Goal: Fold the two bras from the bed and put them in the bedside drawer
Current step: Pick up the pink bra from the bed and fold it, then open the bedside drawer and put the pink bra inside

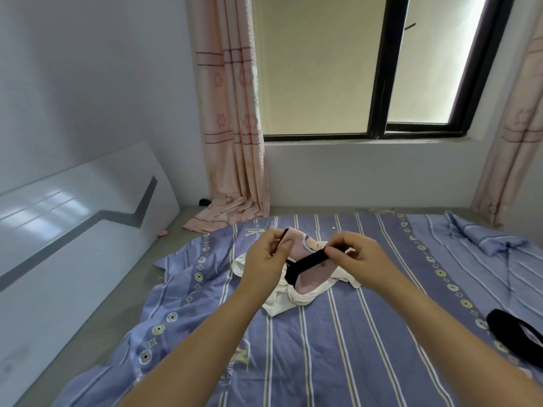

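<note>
The bed [338, 348], under a lilac striped sheet, carries the pale pink and white padded bra [305, 284] near its far edge. Both hands pinch its black elastic strap [308, 259]: left hand [264, 259], right hand [358, 257]. Advice: keep the strap taut and tuck it inside the cups before folding.

The bed sheet [338, 333] is periwinkle blue with white and pale yellow stripes, plus bands of small flower and diamond motifs in cream and dark tones. On it, the bra [305, 277] is pale pink with white edging and a black strap [308, 259]. Another black item [517, 333] lies at the sheet's right edge. The curtains [232, 127] are peach-pink with darker pink flowers and thin maroon lines. The window frame [382, 83] is black, the walls [88, 69] a pale bluish white, and the headboard [73, 215] glossy white with a grey zigzag band.
</note>
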A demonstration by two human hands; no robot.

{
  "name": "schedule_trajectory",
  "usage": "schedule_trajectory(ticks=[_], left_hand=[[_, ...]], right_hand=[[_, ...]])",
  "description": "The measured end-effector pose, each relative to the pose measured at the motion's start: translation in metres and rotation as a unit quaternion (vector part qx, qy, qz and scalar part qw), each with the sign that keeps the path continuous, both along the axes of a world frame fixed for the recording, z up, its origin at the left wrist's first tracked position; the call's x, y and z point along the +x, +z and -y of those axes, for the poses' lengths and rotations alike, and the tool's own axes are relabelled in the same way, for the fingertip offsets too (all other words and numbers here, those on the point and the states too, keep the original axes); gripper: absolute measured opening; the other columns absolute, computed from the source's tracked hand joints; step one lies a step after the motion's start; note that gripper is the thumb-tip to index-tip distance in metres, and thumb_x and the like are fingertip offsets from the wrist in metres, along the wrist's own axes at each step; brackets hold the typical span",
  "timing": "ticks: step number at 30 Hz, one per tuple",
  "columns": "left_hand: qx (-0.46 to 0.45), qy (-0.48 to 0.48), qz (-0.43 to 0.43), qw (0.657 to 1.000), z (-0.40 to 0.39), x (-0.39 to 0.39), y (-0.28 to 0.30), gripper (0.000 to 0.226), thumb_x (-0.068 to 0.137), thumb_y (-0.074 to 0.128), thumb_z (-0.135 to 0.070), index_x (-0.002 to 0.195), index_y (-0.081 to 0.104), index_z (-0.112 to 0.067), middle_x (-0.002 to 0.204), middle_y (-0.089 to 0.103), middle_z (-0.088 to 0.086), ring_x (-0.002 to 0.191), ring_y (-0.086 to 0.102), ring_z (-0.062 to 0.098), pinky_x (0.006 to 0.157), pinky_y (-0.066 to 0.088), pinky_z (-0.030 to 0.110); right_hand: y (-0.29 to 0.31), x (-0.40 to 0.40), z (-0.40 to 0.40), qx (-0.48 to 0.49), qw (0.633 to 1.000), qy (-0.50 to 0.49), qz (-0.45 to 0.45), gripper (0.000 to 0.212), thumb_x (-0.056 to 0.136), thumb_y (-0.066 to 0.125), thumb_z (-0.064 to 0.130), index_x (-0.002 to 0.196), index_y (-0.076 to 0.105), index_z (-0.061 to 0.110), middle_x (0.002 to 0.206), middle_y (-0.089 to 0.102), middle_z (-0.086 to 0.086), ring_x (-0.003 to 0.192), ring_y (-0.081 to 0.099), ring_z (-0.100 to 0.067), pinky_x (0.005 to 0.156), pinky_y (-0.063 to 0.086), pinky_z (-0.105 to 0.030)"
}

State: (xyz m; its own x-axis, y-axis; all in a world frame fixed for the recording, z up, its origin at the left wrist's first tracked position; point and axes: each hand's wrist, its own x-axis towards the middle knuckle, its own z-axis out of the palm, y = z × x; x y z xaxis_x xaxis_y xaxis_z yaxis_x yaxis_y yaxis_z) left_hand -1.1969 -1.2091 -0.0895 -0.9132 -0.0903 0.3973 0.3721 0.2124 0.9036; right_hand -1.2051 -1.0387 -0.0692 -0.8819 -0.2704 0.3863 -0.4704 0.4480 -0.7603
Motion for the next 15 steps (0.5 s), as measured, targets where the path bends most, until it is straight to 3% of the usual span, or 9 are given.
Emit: schedule_trajectory(ticks=[4,9,12,15], left_hand=[[0.029,0.017,0.036,0.999,0.004,0.007,-0.010,0.028,0.090,0.048,-0.008,0.074,0.055,-0.031,0.066,0.056,-0.002,0.060,0.051,0.011,0.055,0.047,0.018],[0.108,0.026,0.127,0.986,0.034,0.038,-0.033,0.017,0.088,0.049,-0.001,0.085,0.057,-0.015,0.076,0.061,0.000,0.069,0.058,0.011,0.060,0.054,0.020],[0.121,0.110,0.182,0.970,0.063,0.078,-0.061,0.017,0.087,0.049,0.004,0.102,0.052,0.000,0.082,0.060,0.006,0.072,0.057,0.015,0.062,0.055,0.024],[0.042,0.227,0.233,0.945,0.098,0.146,-0.095,0.030,0.084,0.051,0.005,0.112,0.047,-0.001,0.085,0.060,0.010,0.074,0.056,0.021,0.069,0.050,0.025]], right_hand=[[-0.008,0.003,0.012,0.041,0.998,0.011,-0.045,0.014,0.075,0.064,-0.001,0.086,0.067,0.007,0.077,0.052,0.008,0.070,0.052,-0.006,0.059,0.039,-0.007],[-0.027,0.008,0.041,0.049,0.997,0.044,0.035,0.027,0.082,0.060,0.010,0.109,0.057,0.011,0.099,0.054,0.003,0.082,0.052,-0.010,0.067,0.043,-0.014],[-0.049,0.020,0.076,0.084,0.984,0.119,0.103,0.036,0.081,0.062,0.013,0.116,0.053,0.012,0.100,0.054,0.000,0.088,0.054,-0.017,0.077,0.045,-0.031],[-0.085,0.046,0.126,0.151,0.951,0.238,0.130,0.036,0.079,0.064,0.010,0.114,0.055,0.007,0.100,0.056,-0.004,0.090,0.057,-0.021,0.083,0.046,-0.033]])
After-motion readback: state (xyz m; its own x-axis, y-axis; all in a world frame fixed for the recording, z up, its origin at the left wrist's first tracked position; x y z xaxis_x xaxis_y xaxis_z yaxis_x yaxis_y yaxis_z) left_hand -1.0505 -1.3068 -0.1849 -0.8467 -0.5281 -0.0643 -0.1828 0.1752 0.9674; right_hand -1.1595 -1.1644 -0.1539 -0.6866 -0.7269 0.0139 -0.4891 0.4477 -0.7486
